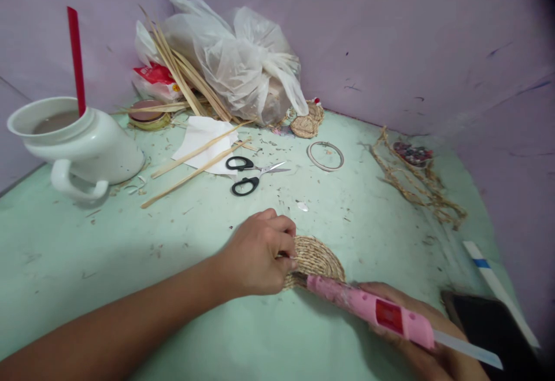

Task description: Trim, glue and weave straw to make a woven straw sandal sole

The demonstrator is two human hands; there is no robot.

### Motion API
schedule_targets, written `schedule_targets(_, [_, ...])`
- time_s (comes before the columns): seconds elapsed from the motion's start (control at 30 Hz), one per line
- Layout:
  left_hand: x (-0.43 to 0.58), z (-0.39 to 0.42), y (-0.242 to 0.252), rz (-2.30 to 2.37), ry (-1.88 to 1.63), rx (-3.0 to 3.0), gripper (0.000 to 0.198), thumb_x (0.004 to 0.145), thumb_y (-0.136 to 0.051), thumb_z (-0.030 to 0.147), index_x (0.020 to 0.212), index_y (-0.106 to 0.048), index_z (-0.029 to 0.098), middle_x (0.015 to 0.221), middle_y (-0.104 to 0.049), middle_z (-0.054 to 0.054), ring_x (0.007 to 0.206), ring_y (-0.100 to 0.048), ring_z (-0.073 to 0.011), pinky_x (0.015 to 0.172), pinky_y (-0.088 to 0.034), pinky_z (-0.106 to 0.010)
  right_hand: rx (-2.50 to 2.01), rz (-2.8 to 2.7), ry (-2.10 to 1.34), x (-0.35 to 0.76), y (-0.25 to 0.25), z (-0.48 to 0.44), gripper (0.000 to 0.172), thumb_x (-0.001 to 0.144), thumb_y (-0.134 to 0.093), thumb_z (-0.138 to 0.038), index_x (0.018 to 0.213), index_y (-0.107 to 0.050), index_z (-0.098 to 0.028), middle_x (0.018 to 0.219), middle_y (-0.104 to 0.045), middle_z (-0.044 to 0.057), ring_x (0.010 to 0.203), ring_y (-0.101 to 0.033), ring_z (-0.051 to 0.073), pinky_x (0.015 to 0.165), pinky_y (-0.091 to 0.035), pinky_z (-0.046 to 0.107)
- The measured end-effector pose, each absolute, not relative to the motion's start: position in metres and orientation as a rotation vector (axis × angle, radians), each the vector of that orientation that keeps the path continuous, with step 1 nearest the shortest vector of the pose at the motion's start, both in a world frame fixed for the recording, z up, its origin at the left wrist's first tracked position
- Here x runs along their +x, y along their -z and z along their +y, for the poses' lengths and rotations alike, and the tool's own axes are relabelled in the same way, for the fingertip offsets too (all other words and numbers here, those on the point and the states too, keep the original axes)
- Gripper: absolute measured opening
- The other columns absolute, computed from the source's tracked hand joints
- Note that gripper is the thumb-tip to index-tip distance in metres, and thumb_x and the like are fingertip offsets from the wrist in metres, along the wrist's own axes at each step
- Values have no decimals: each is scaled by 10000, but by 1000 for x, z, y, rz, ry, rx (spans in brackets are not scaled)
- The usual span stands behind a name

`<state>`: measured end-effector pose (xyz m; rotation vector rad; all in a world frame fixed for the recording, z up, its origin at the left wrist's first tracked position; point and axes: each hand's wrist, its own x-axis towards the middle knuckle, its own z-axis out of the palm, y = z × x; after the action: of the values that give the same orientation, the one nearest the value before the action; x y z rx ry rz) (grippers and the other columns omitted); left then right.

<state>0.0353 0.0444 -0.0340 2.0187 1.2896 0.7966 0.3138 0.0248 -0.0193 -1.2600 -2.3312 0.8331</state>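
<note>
And there it was, the pink hot-glue gun (368,306), scuffed near the front, a red panel on its side and a translucent glue stick (470,349) poking out behind, gripped tight in the right hand (418,358)! Its nozzle met the coiled-fibre disc (323,256), straw-brown, tightly spiralled, lying flat on the table close to the person, its left edge held by the closed fingers of the left hand (262,254). Around it all, lilac walls (390,40), marked with scratches! Below, a pale green tabletop (151,236), speckled with scraps. At the back slumped a knotted plastic bag (225,51); leftward leaned a white pitcher (110,150); mid-table, black-handled scissors (247,177) lay slightly open, and beside them, a slim ring (310,155).
</note>
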Motion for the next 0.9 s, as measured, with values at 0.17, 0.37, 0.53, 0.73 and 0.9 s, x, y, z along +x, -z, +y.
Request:
schedule_targets(0.17, [34,45,35,1280,-781,1996,100,625,-632,108,595,-685,187,870,-653,-22,723,-481,-163,628,-430,-293,-1236,-2324,-729,307,17,22,250,817,-515,-314,1037,-633,-297,930,-723,22,817,-691,214,672,-584,273])
schedule_targets(0.37, [34,47,35,1277,-790,1997,89,620,-636,108,599,-685,180,865,-655,-27,728,-484,-164,618,-428,-288,-1310,-2296,-710,311,22,18,292,840,-467,-397,1066,-626,-303,996,-700,41,895,-667,253,713,-581,352])
schedule_targets(0.53, [35,46,36,1279,-791,1990,100,613,-634,101,598,-686,184,872,-654,-22,727,-483,-163,621,-427,-288,-1323,-2309,-755,313,21,17,304,815,-500,-387,1084,-626,-323,1025,-688,30,934,-649,259,750,-571,349])
schedule_targets(0.73, [35,46,37,1275,-800,1996,99,611,-636,99,596,-682,185,867,-653,-22,723,-483,-161,623,-427,-289,-1193,-2369,-769,309,14,27,330,807,-511,-341,1121,-608,-361,1000,-699,8,902,-662,242,762,-566,351])
schedule_targets(0.9, [35,46,36,1284,-791,1994,106,613,-631,99,589,-682,189,867,-653,-28,720,-486,-163,620,-431,-291,-1141,-2405,-798,304,5,37,325,812,-493,-323,1109,-624,-336,951,-712,27,850,-677,247,712,-575,327])
